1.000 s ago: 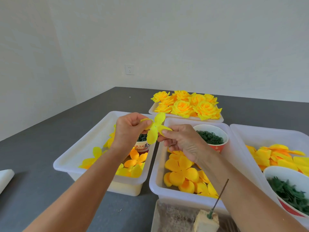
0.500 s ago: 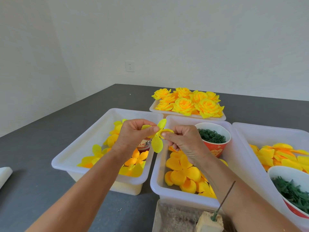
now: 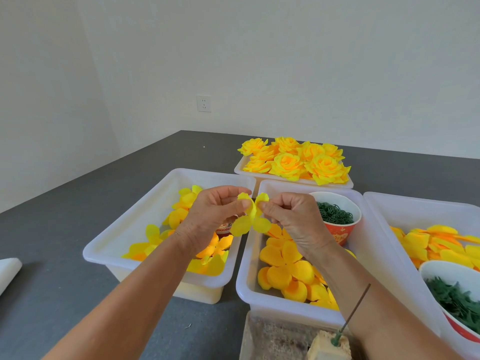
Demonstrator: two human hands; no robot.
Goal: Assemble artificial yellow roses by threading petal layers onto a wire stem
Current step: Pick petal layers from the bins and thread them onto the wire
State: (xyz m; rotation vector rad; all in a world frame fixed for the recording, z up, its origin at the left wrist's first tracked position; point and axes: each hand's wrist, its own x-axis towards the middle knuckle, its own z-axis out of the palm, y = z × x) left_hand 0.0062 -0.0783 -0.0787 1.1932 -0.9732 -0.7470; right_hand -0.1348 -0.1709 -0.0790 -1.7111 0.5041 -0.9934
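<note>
A small yellow petal layer hangs in the air between my hands, above the gap between two white bins. My left hand pinches its left upper petal and my right hand pinches its right upper petal; two lower petals dangle free. A thin wire stem stands tilted in a foam block at the bottom edge, beside my right forearm. Large orange-yellow petal layers lie in the middle bin below my right hand.
The left bin holds small yellow petal layers and a cup. A red bowl of green rings sits in the middle bin. The right bin holds petals and a bowl of green leaves. Finished roses fill a far tray.
Both hands kept hold of the petal layer and shifted their pinch: it now hangs with two petals down, gripped by its upper petals. The view tilted slightly.
</note>
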